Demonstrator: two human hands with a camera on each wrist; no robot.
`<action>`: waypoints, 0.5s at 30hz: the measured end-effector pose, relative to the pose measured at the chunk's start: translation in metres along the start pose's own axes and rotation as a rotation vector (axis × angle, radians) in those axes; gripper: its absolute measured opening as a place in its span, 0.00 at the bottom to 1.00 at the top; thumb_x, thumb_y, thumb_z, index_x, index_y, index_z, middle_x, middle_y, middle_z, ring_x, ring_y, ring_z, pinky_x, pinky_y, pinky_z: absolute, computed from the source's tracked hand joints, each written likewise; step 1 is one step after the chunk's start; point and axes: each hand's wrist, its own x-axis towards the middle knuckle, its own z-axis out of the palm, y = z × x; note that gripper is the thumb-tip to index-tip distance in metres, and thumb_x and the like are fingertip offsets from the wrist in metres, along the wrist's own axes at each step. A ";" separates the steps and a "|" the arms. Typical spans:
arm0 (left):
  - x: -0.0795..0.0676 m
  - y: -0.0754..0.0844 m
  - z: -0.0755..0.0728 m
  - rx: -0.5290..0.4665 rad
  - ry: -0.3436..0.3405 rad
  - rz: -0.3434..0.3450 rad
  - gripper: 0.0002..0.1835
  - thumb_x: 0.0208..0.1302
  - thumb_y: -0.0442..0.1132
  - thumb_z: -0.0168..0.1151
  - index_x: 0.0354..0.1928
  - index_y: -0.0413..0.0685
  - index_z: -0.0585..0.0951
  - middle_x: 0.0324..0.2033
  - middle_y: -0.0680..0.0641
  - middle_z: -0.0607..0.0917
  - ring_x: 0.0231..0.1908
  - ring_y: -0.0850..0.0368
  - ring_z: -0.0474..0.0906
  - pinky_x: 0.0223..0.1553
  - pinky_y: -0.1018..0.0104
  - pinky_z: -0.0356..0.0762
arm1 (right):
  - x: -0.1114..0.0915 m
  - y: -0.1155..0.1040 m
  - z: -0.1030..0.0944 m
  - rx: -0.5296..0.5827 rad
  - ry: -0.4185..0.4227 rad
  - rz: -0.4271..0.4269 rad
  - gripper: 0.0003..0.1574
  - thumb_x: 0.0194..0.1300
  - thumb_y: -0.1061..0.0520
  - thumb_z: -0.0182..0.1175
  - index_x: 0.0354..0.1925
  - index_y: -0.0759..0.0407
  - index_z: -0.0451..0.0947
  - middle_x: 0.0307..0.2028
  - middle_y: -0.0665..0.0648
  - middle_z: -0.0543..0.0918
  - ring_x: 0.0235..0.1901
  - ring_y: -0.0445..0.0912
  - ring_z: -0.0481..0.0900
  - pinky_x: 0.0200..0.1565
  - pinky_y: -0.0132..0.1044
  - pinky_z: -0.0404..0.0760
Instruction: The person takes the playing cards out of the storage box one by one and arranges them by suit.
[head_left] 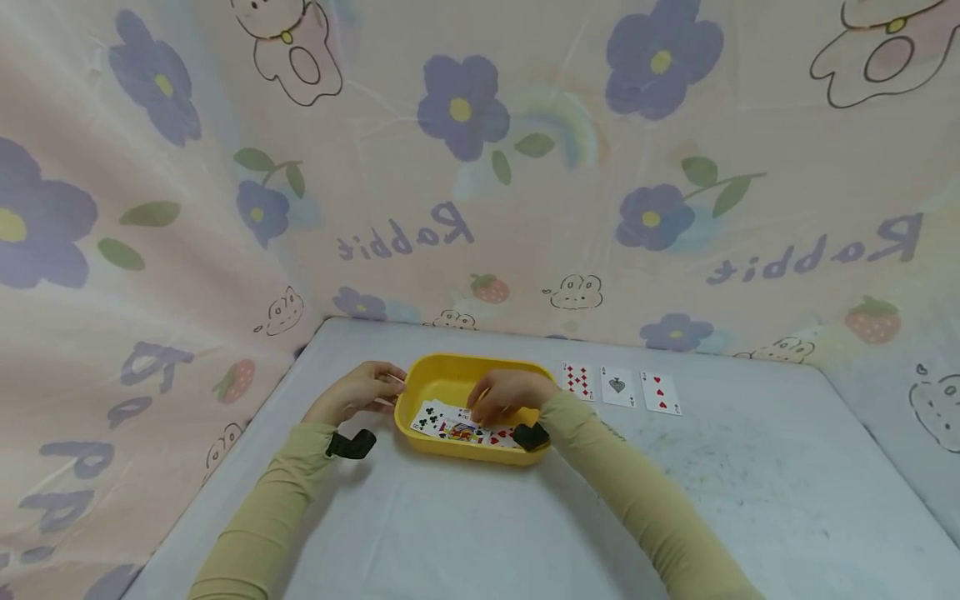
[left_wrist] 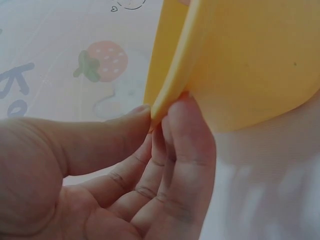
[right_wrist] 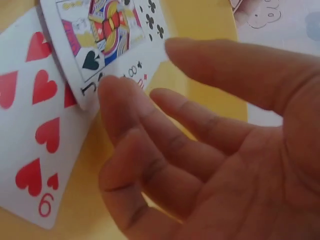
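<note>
My left hand pinches the left rim of a yellow plastic tub between thumb and fingers, as the left wrist view shows. My right hand reaches into the tub over loose playing cards. In the right wrist view its fingers are bent beside the corner of a jack of spades, with the thumb held apart; whether a fingertip touches the card is unclear. The jack overlaps a hearts card and a clubs card.
Just right of the tub, a row of three face-up cards lies on the white table: a diamonds card, an ace of spades and a three of hearts. A patterned cloth hangs behind the table and to the left.
</note>
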 end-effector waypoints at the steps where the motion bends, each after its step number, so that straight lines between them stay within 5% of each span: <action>1: 0.000 0.000 0.000 0.001 0.001 0.000 0.16 0.70 0.31 0.53 0.56 0.31 0.70 0.40 0.39 0.79 0.35 0.53 0.77 0.40 0.60 0.82 | 0.000 -0.001 0.001 -0.013 -0.003 0.000 0.15 0.64 0.60 0.62 0.48 0.65 0.79 0.32 0.60 0.84 0.28 0.45 0.76 0.29 0.33 0.73; 7: 0.000 -0.001 -0.001 0.012 0.010 0.007 0.16 0.70 0.31 0.53 0.56 0.31 0.70 0.41 0.39 0.79 0.36 0.52 0.77 0.41 0.58 0.82 | 0.002 -0.004 0.003 -0.056 -0.011 0.014 0.11 0.62 0.63 0.61 0.44 0.64 0.81 0.25 0.52 0.77 0.23 0.42 0.67 0.25 0.31 0.66; 15: 0.000 -0.001 0.000 0.019 0.012 0.003 0.17 0.69 0.32 0.55 0.56 0.32 0.71 0.41 0.38 0.79 0.37 0.51 0.77 0.42 0.58 0.82 | -0.003 -0.007 0.003 -0.112 0.022 0.056 0.02 0.61 0.62 0.64 0.34 0.61 0.81 0.27 0.53 0.79 0.25 0.44 0.69 0.27 0.31 0.66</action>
